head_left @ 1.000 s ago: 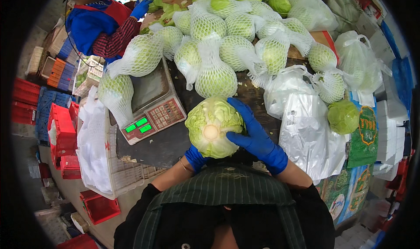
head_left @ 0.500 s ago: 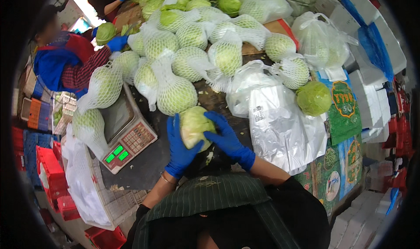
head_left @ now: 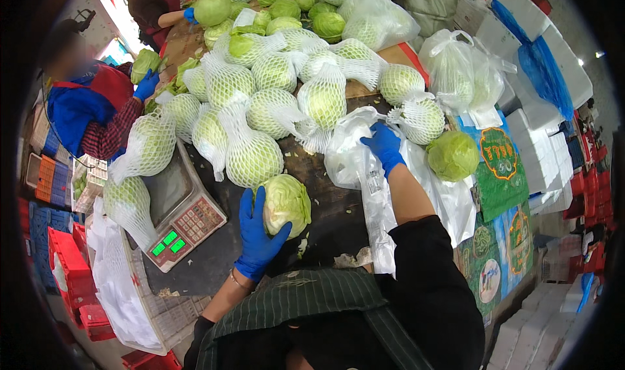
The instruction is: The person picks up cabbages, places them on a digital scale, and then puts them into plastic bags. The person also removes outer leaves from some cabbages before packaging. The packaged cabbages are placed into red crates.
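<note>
A trimmed green cabbage point(head_left: 286, 206) stands on the dark tabletop in front of me. My left hand point(head_left: 259, 230), in a blue glove, cups its left side, thumb low at the front and fingers along the edge. Farther right, my right hand point(head_left: 384, 147), gloved in blue too, is on the pile of clear and white plastic bags point(head_left: 443, 204), its fingers bent onto the film near the far end. My right forearm covers part of the pile. A bare cabbage point(head_left: 452, 156) sits at the pile's right side.
Cabbages in white foam nets point(head_left: 250, 150) crowd the table's far side. At left is a scale point(head_left: 185, 223) with a lit green display, above a crate point(head_left: 163, 318). Filled plastic bags point(head_left: 449, 70) stand at far right. Two co-workers handle cabbages at the far left.
My right hand has left the cabbage and moved right onto the plastic bags, whose near end has shifted left. My left hand stays on the cabbage. A co-worker has lifted a cabbage at the back.
</note>
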The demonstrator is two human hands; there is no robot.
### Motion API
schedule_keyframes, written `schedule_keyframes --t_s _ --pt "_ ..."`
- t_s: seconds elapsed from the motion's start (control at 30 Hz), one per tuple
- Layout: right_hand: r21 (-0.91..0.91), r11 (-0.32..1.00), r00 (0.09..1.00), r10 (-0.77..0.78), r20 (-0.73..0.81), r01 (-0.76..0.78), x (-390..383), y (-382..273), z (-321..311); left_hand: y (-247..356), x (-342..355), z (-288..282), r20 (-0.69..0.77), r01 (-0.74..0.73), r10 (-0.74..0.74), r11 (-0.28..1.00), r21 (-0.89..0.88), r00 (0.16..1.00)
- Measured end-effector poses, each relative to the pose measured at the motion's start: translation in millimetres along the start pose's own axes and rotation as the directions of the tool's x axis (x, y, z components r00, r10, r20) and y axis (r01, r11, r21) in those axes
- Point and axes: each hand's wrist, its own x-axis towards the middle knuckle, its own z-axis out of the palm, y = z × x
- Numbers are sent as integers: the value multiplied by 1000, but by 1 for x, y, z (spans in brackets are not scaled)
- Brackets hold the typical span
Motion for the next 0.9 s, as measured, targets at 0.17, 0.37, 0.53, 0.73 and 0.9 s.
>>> schedule_keyframes --t_s 0.17,0.37,0.53,0.73,0.9 --pt "-39 994 969 -112 -219 106 -7 -2 -14 -10 -6 -13 -49 20 -22 999 -34 999" --pt "396 917 997 -68 47 44 -41 -6 -84 5 -3 -32 -115 6 -20 993 -117 993" --pt "894 -142 901 -166 401 -424 -132 -71 -86 47 18 -29 -40 114 -168 805 -583 985" --pt "673 489 528 -418 740 -555 -230 -140 -61 55 -3 -24 320 493 -404 463 -736 857" --pt "870 310 690 -530 492 -383 -272 -167 -42 35 -46 -24 178 512 -547 550 -660 818"
